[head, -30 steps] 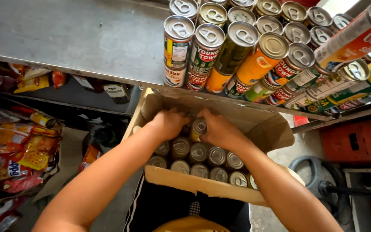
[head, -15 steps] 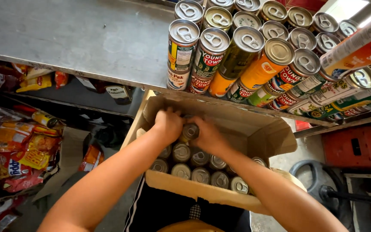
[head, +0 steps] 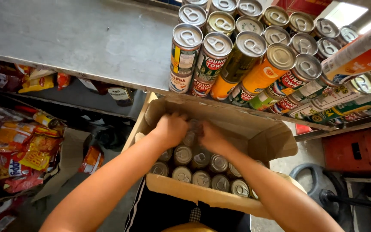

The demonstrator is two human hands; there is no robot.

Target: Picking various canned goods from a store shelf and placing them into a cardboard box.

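Note:
An open cardboard box (head: 194, 195) sits below the shelf edge, packed with several upright tin cans (head: 193, 168) with ring-pull lids. My left hand (head: 171, 129) and my right hand (head: 212, 137) are both down inside the box at its far side, fingers curled around cans there. The can between the hands (head: 191, 134) is mostly hidden and blurred. On the grey metal shelf (head: 78, 38) above stand several cans (head: 213, 56) in rows, with green, orange, yellow and red labels.
Snack packets in red and yellow wrappers (head: 20, 157) lie in a bin at the left. More packets sit on a lower shelf (head: 35, 79). A red crate (head: 361, 148) and a dark wheel (head: 314, 184) are at the right.
Both hands have stayed inside the box and shifted slightly toward its far side among the cans. The view has tilted a little, showing more of the shelf.

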